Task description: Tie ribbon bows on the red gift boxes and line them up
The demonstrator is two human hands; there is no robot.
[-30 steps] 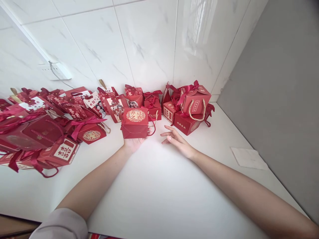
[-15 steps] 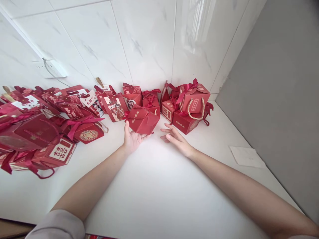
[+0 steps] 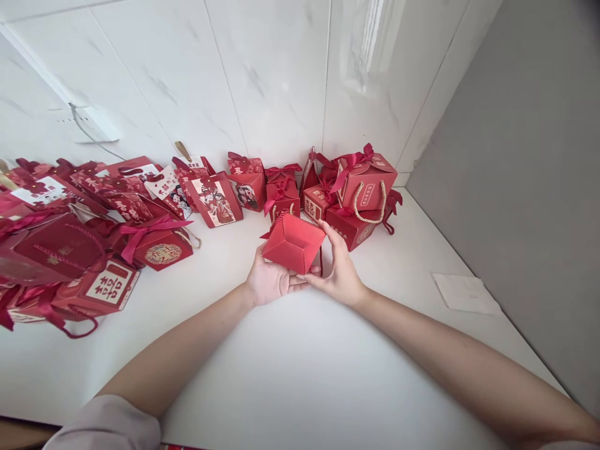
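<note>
A small red gift box (image 3: 293,243) with a cord handle is tipped over so its plain folded bottom faces me, just above the white table (image 3: 290,369). My left hand (image 3: 269,281) cups it from below and the left. From the right, my right hand (image 3: 338,270) grips it, thumb under the near edge and fingers along its right side. Both hands hold this one box.
Many red gift boxes and bags with ribbons line the tiled wall, from a heap at the left (image 3: 70,237) to a stack with a rope-handled box (image 3: 368,184) in the corner. A white paper (image 3: 464,294) lies at the right by the grey wall.
The box was upright in my left hand, then tilted and turned bottom-up toward me. My right hand, open on the table before, has closed onto the box's right side.
</note>
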